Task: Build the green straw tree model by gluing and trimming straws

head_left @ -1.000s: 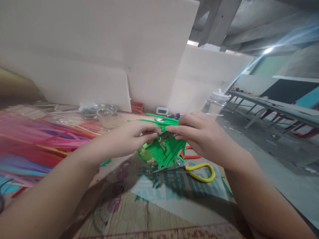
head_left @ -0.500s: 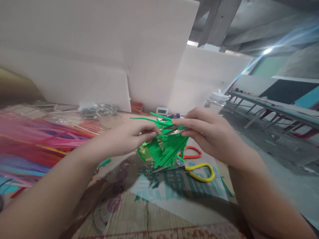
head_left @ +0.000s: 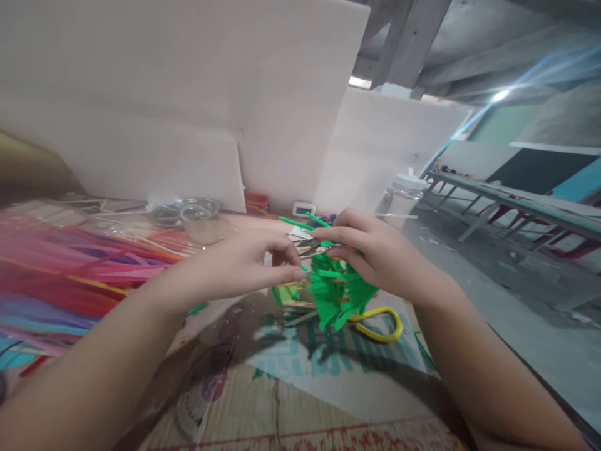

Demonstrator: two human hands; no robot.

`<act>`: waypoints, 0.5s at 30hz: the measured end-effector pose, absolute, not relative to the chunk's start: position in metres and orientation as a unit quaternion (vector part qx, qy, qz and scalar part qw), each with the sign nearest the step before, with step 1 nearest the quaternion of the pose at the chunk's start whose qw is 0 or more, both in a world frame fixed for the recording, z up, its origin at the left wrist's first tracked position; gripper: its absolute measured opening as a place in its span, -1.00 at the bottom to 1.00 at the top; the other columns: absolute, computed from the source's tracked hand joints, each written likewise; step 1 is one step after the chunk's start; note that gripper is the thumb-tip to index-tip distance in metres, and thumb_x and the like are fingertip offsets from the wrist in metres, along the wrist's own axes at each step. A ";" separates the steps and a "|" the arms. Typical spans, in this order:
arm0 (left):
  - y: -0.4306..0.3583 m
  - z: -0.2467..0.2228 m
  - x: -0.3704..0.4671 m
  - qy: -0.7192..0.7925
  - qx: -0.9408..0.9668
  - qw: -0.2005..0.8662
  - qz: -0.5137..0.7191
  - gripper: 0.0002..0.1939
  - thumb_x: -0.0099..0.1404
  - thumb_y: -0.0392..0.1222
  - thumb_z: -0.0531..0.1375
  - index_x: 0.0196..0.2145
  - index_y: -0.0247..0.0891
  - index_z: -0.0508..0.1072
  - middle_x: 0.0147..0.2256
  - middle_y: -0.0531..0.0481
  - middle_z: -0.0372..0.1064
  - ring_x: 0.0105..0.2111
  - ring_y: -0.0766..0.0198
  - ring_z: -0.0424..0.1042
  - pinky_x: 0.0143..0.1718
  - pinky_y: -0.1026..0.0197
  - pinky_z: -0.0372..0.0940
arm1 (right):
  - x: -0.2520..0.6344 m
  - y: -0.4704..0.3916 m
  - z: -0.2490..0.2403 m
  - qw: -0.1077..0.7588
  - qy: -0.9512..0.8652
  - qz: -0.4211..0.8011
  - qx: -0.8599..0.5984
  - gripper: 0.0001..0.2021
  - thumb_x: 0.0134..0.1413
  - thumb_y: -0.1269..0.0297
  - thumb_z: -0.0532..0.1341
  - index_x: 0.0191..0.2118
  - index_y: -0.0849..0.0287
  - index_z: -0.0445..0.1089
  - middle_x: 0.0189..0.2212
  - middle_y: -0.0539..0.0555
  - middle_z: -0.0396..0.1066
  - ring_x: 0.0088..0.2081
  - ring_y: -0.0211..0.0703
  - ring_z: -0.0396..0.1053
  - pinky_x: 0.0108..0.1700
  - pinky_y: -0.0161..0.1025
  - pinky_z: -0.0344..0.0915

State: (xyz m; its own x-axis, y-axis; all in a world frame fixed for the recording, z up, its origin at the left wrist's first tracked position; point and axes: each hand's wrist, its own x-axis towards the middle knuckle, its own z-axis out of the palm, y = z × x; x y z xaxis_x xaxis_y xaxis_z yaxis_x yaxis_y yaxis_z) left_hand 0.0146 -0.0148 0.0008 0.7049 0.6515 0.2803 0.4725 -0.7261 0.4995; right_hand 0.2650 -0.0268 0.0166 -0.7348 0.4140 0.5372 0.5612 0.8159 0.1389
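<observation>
A bundle of bright green, fuzzy, bendable stems (head_left: 345, 294) hangs tilted above the table (head_left: 235, 401), its strands fanning downward like a fringe, with small tan-orange bits showing among them. Two green strands poke out above it, up and to the left. A slim, dark metal tool (head_left: 310, 250) lies slantwise just over the fringe, narrow and partly hidden by fingers (head_left: 323, 234).
</observation>
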 end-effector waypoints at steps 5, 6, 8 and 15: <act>-0.012 0.000 0.016 0.329 0.894 0.177 0.247 -0.72 0.31 0.09 0.21 -0.27 -0.18 0.51 -0.31 0.06 0.47 -0.31 0.25 0.43 -0.30 0.24 0.24 | 0.267 -0.010 0.006 0.315 -0.904 -0.077 -0.278 -0.71 0.30 0.42 0.10 0.08 0.12 0.38 -0.22 0.11 0.34 -0.22 -0.15 0.36 -0.19 -0.19 0.33; -0.013 -0.002 0.019 0.329 0.893 0.171 0.254 -0.73 0.31 0.07 0.21 -0.27 -0.18 0.50 -0.28 0.05 0.48 -0.28 0.24 0.44 -0.26 0.23 0.26 | 0.269 -0.006 0.005 0.327 -0.899 -0.069 -0.281 -0.71 0.30 0.40 0.10 0.08 0.12 0.38 -0.23 0.11 0.34 -0.24 -0.15 0.35 -0.21 -0.19 0.33; -0.016 -0.010 0.030 0.321 0.894 0.147 0.276 -0.76 0.29 0.03 0.25 -0.23 -0.18 0.50 -0.17 0.02 0.49 -0.14 0.18 0.44 -0.13 0.17 0.28 | 0.273 0.001 0.003 0.353 -0.884 -0.060 -0.299 -0.72 0.30 0.36 0.11 0.08 0.13 0.38 -0.26 0.10 0.33 -0.27 -0.15 0.33 -0.22 -0.20 0.31; -0.048 -0.040 0.078 0.245 0.914 -0.064 0.317 -0.38 0.34 0.01 0.22 0.25 -0.26 0.18 0.30 -0.18 0.13 0.29 0.02 0.08 0.30 -0.05 0.00 | 0.279 0.009 0.001 0.406 -0.848 -0.014 -0.341 -0.72 0.31 0.24 0.12 0.08 0.11 0.38 -0.24 0.09 0.35 -0.23 -0.12 0.35 -0.15 -0.15 0.32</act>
